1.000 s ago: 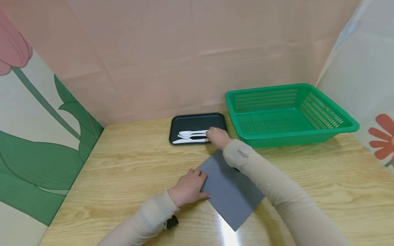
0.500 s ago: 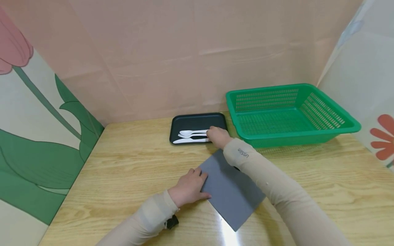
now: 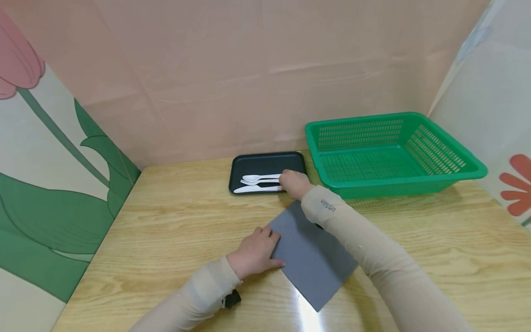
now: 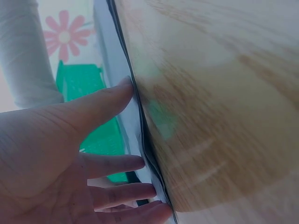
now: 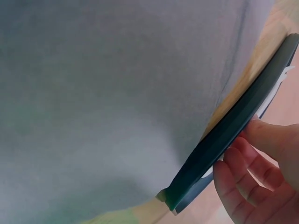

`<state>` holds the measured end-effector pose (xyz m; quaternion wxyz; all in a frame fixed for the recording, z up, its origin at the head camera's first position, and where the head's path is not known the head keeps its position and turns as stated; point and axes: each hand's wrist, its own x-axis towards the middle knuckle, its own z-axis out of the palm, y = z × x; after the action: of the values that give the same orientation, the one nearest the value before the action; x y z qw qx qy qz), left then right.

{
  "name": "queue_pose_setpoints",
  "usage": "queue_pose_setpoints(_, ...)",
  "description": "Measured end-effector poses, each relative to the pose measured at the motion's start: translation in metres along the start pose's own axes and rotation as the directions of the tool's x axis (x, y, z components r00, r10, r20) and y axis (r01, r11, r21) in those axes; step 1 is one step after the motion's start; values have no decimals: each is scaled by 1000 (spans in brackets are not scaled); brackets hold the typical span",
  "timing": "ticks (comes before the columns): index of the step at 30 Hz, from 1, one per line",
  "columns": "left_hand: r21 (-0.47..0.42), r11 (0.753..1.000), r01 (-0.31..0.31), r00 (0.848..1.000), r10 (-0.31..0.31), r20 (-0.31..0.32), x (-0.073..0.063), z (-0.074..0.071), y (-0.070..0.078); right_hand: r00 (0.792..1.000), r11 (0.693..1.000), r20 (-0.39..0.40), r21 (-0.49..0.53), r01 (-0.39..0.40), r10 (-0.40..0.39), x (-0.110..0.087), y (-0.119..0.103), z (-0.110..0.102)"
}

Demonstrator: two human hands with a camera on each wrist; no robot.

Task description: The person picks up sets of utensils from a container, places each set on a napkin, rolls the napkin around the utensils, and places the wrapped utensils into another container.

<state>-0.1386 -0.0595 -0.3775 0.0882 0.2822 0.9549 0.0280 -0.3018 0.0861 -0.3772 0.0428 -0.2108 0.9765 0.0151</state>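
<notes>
Peach bkgd (image 3: pixel 215 83) hangs behind, floral panels (image 3: pixel 58 216) on both sides. Wood-grain bench (image 3: pixel 178 212) below. Green basket (image 3: pixel 398 184) stands at back R. Grey board (image 3: pixel 311 258) lies askew nearer the person. Black tray (image 3: pixel 269 161) is at the back, just L of the basket.

L grip (image 3: pixel 252 253) rests at the board's L edge, fingers fairly straight, nothing clasped. R grip (image 3: pixel 295 184) is at the tray's R end, fingers bent; can't tell if they pinch anything.

Smallest: white knife (image 3: pixel 246 190), fork (image 3: pixel 250 183) & spoon (image 3: pixel 250 178) lie side by side on the tray, handles running R under that grip.

Step now, prob.: R works the cutlery handles while L steadies the board. Next move, imo, calls for either a clean let-go w/o nudging the row, or a firm pinch on 1 handle before any lift.
</notes>
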Motion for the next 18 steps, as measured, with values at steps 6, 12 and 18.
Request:
queue_pose_setpoints(6, 2, 1000, -5, 1000, 5, -5, 0, 0, 0, 1000, 1000, -22, 11, 15, -15, 0, 3, 0)
queue_pose_setpoints(12, 0, 1000, -5, 1000, 5, 0, 0, -1, 0, 998, 999, -47, 28, 42, -41, -1, 7, 3)
queue_pose_setpoints(18, -3, 1000, -3, 1000, 3, 8, 0, -1, -1, 997, 998, -53, 38, 50, -48, -2, 6, 2)
